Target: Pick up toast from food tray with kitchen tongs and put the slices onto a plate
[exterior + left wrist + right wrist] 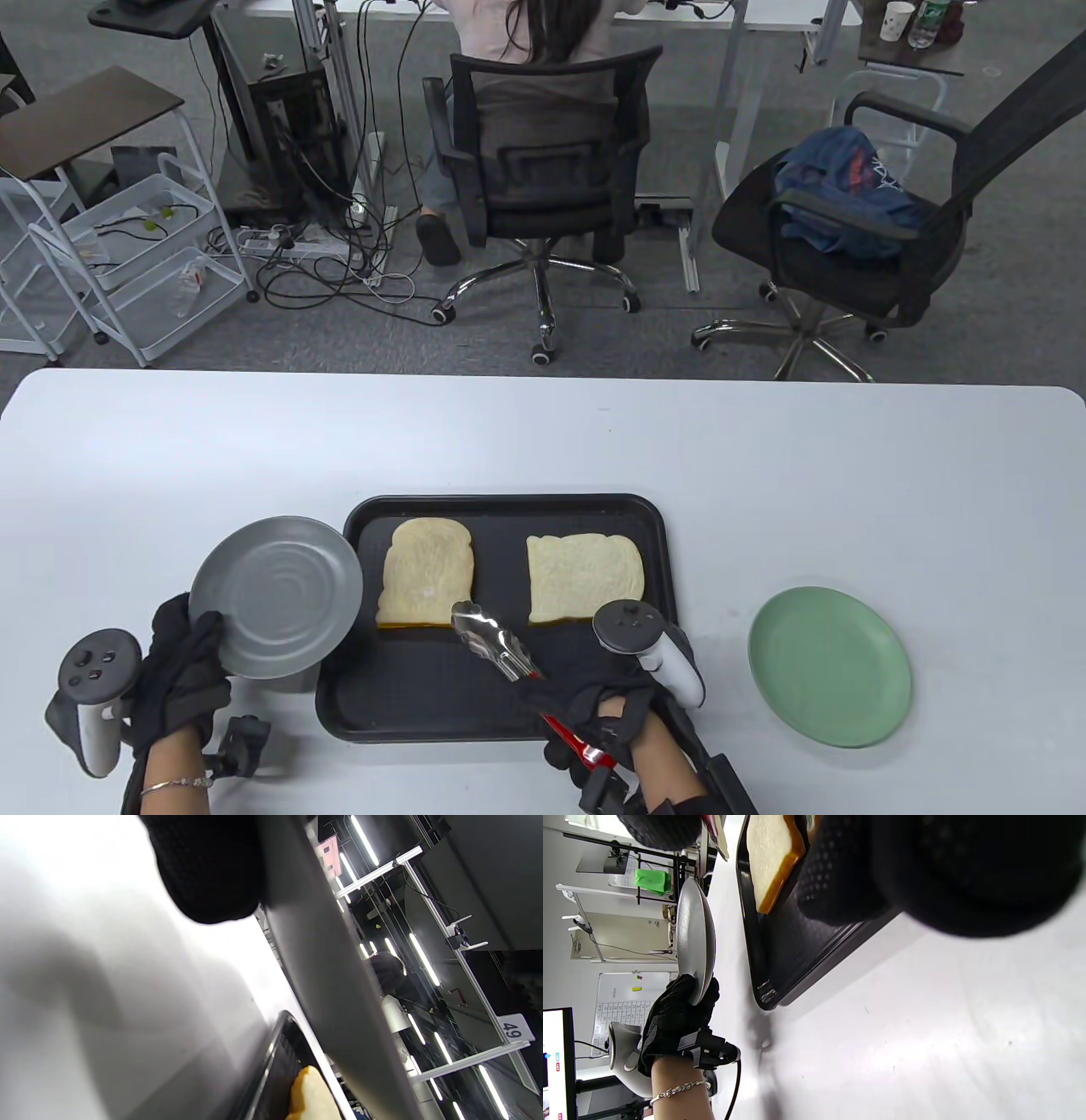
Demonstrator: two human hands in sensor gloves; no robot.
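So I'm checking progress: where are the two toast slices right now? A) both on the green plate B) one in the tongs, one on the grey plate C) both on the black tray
C: both toast slices lie on the black tray; the green plate is bare.

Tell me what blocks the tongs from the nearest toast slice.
Nothing visible does. The tongs in the right hand point at the left slice on the black tray, with only bare tray between.

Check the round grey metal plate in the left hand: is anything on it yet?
Empty. The round grey metal plate shows a bare surface, and both slices of white toast lie in the black food tray.
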